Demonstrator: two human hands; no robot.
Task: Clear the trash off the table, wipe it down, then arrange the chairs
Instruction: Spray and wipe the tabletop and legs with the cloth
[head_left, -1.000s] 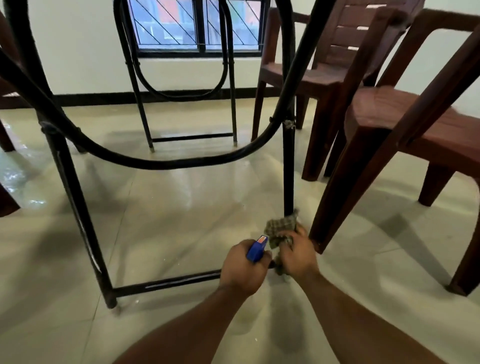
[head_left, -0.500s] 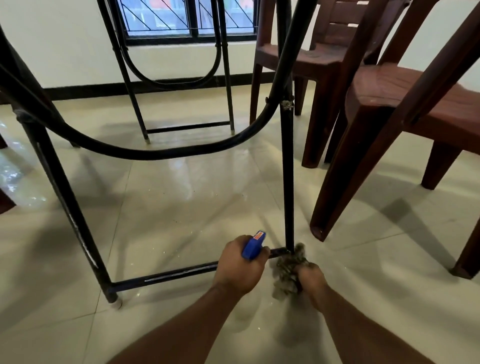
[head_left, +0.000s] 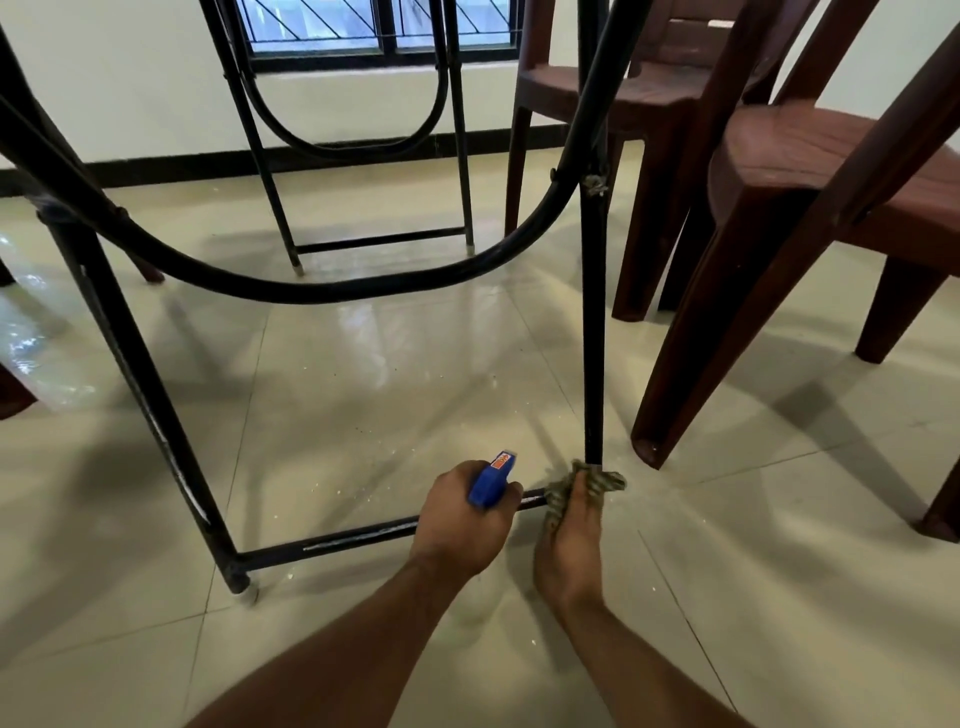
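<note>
Two hands work low, close to the floor. My left hand curls round a blue spray bottle, kept just beside the job, I judge, so I can wet the metal again. My right hand bunches a checked cloth against the foot of the counter's black leg, where it meets the low crossbar; grime likely gathers at that joint. Glossy beige floor tiles carry pale specks. Two brown plastic chairs stand near on my right, not yet arranged. A barred window sits in the far wall.

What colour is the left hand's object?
The object is blue with an orange label; head view.
</note>
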